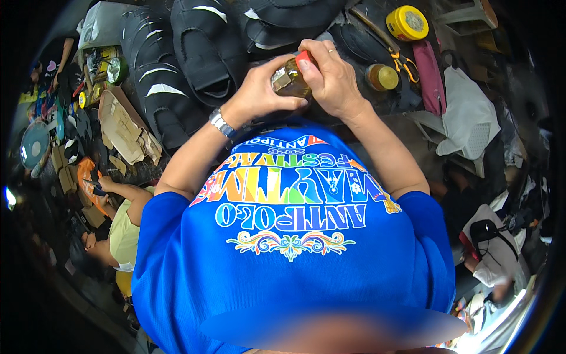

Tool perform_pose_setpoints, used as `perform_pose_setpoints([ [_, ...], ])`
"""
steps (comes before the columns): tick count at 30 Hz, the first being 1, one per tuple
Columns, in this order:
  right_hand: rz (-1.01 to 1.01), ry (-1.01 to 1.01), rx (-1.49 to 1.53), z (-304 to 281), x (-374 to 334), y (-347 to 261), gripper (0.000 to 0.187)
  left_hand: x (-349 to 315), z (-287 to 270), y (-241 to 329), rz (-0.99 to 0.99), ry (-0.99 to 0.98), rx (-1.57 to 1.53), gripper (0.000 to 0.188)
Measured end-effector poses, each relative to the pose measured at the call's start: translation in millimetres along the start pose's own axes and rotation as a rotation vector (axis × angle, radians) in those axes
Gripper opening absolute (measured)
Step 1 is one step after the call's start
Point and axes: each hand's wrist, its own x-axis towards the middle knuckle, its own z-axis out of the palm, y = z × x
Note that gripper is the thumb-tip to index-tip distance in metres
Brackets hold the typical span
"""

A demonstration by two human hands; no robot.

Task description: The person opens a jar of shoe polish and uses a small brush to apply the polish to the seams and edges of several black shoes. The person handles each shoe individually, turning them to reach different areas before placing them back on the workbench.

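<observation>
shirt (289, 283) nearest, the bottle (289, 84), likely stiff, slippery and best taken round the middle, is cupped there by the left hand (258, 89) near black shoes (199, 44), its cap (303, 57) gripped by the right hand (335, 79).

The person's two hands (262, 88) (335, 79), one red-capped bottle (289, 81), one wristwatch (221, 123) and one maroon pouch (429, 76) are visible.

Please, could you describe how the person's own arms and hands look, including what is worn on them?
Both arms have short, plain blue sleeves, with bare forearms below. The left hand is ungloved, with a silver-coloured link band on its wrist. The right hand is also ungloved, its wrist bare.
</observation>
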Motion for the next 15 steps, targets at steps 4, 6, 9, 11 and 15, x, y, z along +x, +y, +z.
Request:
perform_pose_setpoints([
  [4, 0.014, -0.06, -0.012, 5, 22, -6, 0.032, -8, -5, 0, -0.038, 0.09, 0.021, 0.089],
  [6, -0.077, -0.09, 0.019, -1, 32, -9, 0.035, -10, -16, 0, -0.026, 0.05, -0.086, 0.094],
  [9, -0.123, -0.111, -0.102, 0, 37, -32, 0.037, -19, -29, 9, 0.147, 0.053, 0.006, 0.098],
  [11, -0.133, -0.11, -0.115, 10, 48, -51, 0.037, -32, -39, 17, 0.067, 0.07, -0.054, 0.097],
  [15, -0.325, -0.133, 0.017, 33, 69, -81, 0.055, -60, -79, 22, 0.258, 0.326, 0.212, 0.092],
])
